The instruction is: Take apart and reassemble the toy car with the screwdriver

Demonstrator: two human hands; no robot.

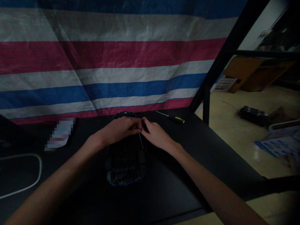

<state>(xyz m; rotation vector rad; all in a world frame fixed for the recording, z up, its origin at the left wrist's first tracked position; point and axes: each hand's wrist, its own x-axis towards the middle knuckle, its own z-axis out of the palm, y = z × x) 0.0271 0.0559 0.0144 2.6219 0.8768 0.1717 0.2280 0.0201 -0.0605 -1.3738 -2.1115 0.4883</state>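
A dark object with a blue rim, which looks like a toy car [125, 170] lying underside up, rests on the black table. Over its far end, my left hand [124, 127] is closed, thumb and fingers pinched together. From the other side my right hand [156, 133] meets it, its fingertips also pinched and touching the left ones. Whatever the fingertips hold, if anything, is hidden by the fingers and the dim light. Beyond the hands, a screwdriver [177, 119] with a black and yellow handle lies on the table to the right.
A striped tarp [117, 56] hangs behind the black table [178, 181]. On the left lie a blurred-out packet [61, 133] and a white looped cable [40, 168]. A black frame post [206, 104] rises at right. Beyond it, a dark wheeled item [253, 115] sits on the floor.
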